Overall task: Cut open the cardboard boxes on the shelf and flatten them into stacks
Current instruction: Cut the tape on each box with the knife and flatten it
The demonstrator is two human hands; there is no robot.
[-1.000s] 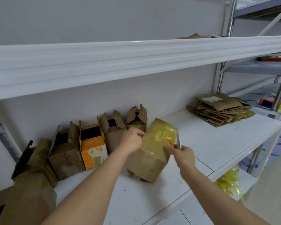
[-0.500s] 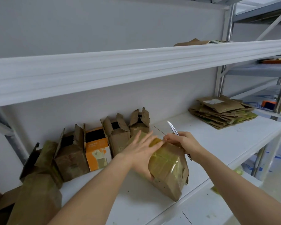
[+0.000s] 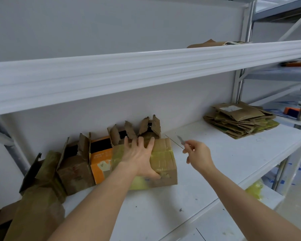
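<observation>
A taped brown cardboard box (image 3: 165, 164) lies flat on the white shelf (image 3: 215, 171), wrapped in yellowish tape. My left hand (image 3: 139, 157) rests spread on its top, fingers straight, thumb at the front face. My right hand (image 3: 198, 153) hovers to the right of the box, above the shelf, and pinches a small knife (image 3: 180, 140) with its blade pointing up and left. Behind the box, several opened boxes (image 3: 101, 153) stand in a row against the wall, one of them orange. A stack of flattened cardboard (image 3: 240, 119) lies at the shelf's right end.
The upper shelf board (image 3: 146, 70) overhangs the work area, with cardboard (image 3: 215, 44) lying on it. Crumpled brown cardboard (image 3: 33, 206) fills the lower left. Yellow tape scraps (image 3: 254, 190) lie on the lower shelf at right. Metal uprights (image 3: 240, 80) stand at right.
The box has gone from tilted to lying flat on the shelf. My left hand now presses on its top. My right hand has drawn away to the right with the knife.
</observation>
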